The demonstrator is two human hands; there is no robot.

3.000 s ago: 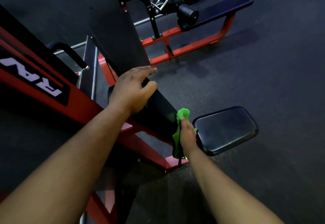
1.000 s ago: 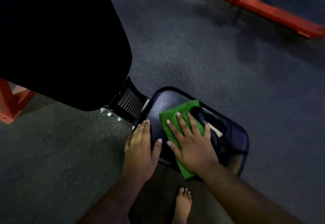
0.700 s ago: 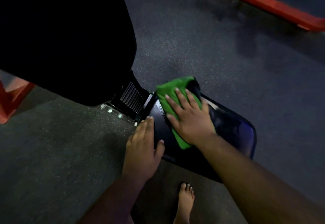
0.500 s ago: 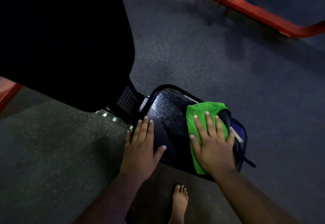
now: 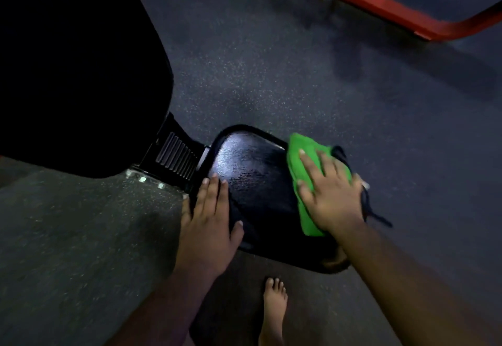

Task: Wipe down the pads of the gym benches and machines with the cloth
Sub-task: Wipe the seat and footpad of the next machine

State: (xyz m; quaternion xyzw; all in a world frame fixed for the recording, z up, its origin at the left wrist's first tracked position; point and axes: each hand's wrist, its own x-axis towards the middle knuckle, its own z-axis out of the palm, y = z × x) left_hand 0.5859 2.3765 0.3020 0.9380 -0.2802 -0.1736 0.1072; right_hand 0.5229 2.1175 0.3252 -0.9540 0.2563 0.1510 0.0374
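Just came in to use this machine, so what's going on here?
A person is wiping its seat pad. The right hand presses a green cloth flat on the pad's far right end, fingers spread. The left hand rests flat on the pad's near left edge, steadying it. The pad's middle looks glossy, perhaps damp. A bare foot stands on the dark floor just below.

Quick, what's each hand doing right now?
Left hand: open, flat on the seat pad.
Right hand: open, pressing the green cloth onto it.
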